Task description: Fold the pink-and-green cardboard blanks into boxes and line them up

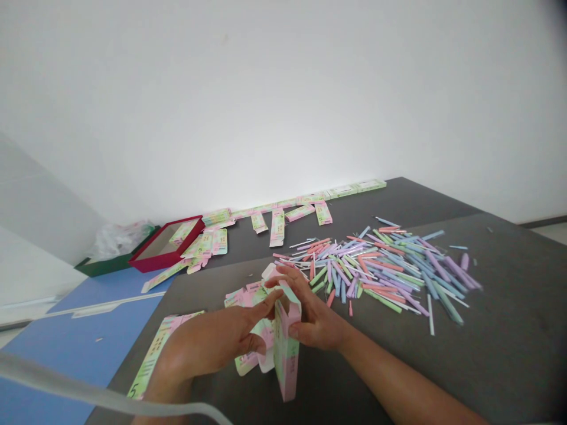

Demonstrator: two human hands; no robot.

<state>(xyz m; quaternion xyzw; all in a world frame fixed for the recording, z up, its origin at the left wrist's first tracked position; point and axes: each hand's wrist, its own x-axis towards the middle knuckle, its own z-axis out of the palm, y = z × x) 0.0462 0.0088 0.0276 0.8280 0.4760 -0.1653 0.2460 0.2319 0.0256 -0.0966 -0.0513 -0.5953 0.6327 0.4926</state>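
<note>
A small pink and green carton [287, 354] stands upright near the table's front, its top end open with a flap raised. My right hand [312, 316] grips it from the right, thumb on the near face and fingers over the far top edge. My left hand [230, 333] reaches in from the left, its fingers at the carton's top flap; whether they pinch the flap is hard to make out. Behind and left of the carton lie several more cartons [241, 297], partly hidden by my hands. Beyond my right hand spreads a loose heap of pastel pens [376, 265] and thin white sticks.
A flat carton [153, 354] lies by my left forearm. Further back are a red box lid [163, 251], a green box [100, 267] holding clear plastic, and several cartons [277, 226] along the wall. A pale cable [110, 401] crosses the lower left. Blue surface [93, 342] lies left.
</note>
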